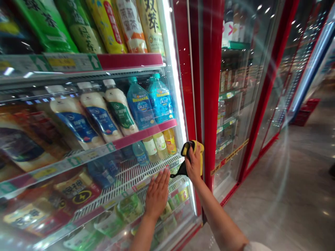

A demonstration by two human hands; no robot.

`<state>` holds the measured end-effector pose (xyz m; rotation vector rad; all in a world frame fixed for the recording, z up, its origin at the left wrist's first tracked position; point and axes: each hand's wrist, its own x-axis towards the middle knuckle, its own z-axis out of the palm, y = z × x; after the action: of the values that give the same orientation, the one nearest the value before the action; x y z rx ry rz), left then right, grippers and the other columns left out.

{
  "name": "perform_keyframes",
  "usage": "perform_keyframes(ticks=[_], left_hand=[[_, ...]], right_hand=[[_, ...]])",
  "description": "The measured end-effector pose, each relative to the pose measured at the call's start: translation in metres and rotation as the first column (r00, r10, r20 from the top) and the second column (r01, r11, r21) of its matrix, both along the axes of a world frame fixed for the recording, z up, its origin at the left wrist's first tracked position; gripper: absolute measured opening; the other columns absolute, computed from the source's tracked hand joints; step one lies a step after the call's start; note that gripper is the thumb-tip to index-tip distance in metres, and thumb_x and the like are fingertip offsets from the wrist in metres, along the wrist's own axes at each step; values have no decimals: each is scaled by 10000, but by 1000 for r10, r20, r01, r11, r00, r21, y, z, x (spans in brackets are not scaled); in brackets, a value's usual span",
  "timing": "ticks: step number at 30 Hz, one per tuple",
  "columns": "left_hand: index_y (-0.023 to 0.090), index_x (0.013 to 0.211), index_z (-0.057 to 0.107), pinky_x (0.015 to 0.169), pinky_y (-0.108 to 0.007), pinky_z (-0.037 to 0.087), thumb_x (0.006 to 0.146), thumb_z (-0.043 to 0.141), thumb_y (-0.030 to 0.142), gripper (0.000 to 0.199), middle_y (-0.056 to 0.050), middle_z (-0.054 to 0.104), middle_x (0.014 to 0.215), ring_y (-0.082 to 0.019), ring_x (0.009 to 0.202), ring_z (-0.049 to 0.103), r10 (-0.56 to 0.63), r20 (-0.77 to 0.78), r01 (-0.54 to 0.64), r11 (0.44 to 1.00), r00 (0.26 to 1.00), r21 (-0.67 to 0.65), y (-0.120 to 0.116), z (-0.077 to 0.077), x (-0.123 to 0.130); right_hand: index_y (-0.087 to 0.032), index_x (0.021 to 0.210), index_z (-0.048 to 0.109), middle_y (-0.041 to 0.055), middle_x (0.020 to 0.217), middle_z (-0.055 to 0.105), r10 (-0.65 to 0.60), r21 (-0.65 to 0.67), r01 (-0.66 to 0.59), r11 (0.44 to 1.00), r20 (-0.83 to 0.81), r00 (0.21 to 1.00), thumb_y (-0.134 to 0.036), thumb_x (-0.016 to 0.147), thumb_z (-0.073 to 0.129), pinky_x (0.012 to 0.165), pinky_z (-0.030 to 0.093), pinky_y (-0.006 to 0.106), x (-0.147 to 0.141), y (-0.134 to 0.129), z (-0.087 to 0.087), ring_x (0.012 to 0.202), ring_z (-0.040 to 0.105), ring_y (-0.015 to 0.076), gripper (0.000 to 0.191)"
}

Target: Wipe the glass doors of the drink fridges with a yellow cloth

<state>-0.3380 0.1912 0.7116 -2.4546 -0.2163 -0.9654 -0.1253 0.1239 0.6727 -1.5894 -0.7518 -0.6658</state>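
My left hand [157,191] is held flat, fingers stretched out, at the glass front of a lit drinks cooler; it seems to touch the glass. Beside it, my right hand [193,163] is wrapped round a yellow and black object [201,157] with a black strap, by the cooler's red door frame [185,69]. What kind of object this is I cannot make out. Behind the glass, near my hands, small bottles [151,148] stand on a white wire shelf [115,186]. Green-labelled bottles [129,206] lie lower down.
White-capped bottles [95,111] and blue bottles [161,99] fill the middle shelf, with large tea bottles [131,28] above. To the right, a red pillar [213,87] adjoins another glass-fronted cabinet [232,104]. Grey floor [282,195] runs along it towards red crates [305,111].
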Motion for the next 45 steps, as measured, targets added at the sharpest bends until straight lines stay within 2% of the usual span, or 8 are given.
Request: perform_keyframes(ticks=[7, 15, 22, 29, 36, 38, 42, 45], left_hand=[[226, 1614, 217, 1308, -375, -21, 998, 475, 265, 669, -9, 407, 1607, -114, 1583, 86, 18, 43, -16, 999, 999, -34, -5, 8, 12], [221, 1618, 193, 1312, -385, 2, 989, 485, 253, 694, -22, 388, 1619, -144, 1583, 103, 45, 66, -43, 998, 997, -34, -8, 12, 7], [225, 1616, 202, 1315, -380, 10, 1002, 474, 254, 673, -18, 419, 1602, -141, 1582, 118, 72, 77, -66, 994, 994, -87, -12, 4, 2], [256, 1616, 184, 1316, -429, 14, 981, 503, 227, 711, -18, 414, 1601, -178, 1575, 161, 155, 61, -147, 983, 986, -113, -11, -2, -19], [291, 1617, 165, 1315, -488, 12, 969, 545, 237, 753, -19, 336, 1636, -209, 1578, 150, 250, 101, -234, 962, 963, -143, -11, -6, -47], [304, 1615, 164, 1314, -495, 11, 962, 555, 233, 765, -14, 305, 1649, -219, 1578, 146, 277, 113, -259, 954, 954, -152, -10, -4, -58], [312, 1614, 184, 1312, -507, 41, 961, 563, 232, 759, -20, 272, 1663, -233, 1581, 125, 315, 143, -286, 939, 938, -191, -10, 2, -73], [305, 1617, 181, 1310, -505, 59, 971, 553, 241, 748, -27, 257, 1671, -236, 1584, 111, 347, 145, -310, 923, 927, -228, -12, 5, -81]], right_hand=[[-323, 1584, 332, 107, 1722, 148, -23, 30, 19, 999, 140, 990, -179, 988, 482, 1142, 392, 664, 5, -8, -34, 1577, 165, 359, 631], [-294, 1585, 341, 112, 1730, 71, -68, -66, 81, 995, 182, 981, -183, 953, 536, 1161, 297, 725, 9, -4, 28, 1586, 49, 390, 670], [-282, 1312, 636, 107, 1696, 257, 45, -238, 20, 971, 263, 964, -159, 970, 541, 1173, 320, 679, -12, -26, -33, 1583, 145, 343, 375], [-254, 1518, 454, 145, 1726, 73, -21, -158, 42, 987, 128, 992, -305, 995, 532, 1134, 234, 789, -28, -3, 16, 1579, -34, 420, 532], [-319, 1257, 672, 65, 1689, 285, 123, -248, -35, 968, 349, 929, -170, 926, 635, 1192, 255, 705, -53, -14, -35, 1583, 139, 352, 366], [-302, 1356, 614, 94, 1711, 202, 76, -205, -21, 979, 267, 961, -173, 946, 591, 1162, 280, 734, -45, -16, -27, 1581, 119, 380, 431], [-276, 1554, 397, 133, 1729, -8, 4, -80, 7, 997, 128, 992, -213, 972, 526, 1102, 267, 810, -51, 3, 24, 1574, -9, 444, 599], [-295, 1511, 462, 107, 1734, 11, 50, -132, -24, 991, 197, 979, -223, 962, 553, 1117, 253, 798, -81, 16, 38, 1576, -13, 439, 561]])
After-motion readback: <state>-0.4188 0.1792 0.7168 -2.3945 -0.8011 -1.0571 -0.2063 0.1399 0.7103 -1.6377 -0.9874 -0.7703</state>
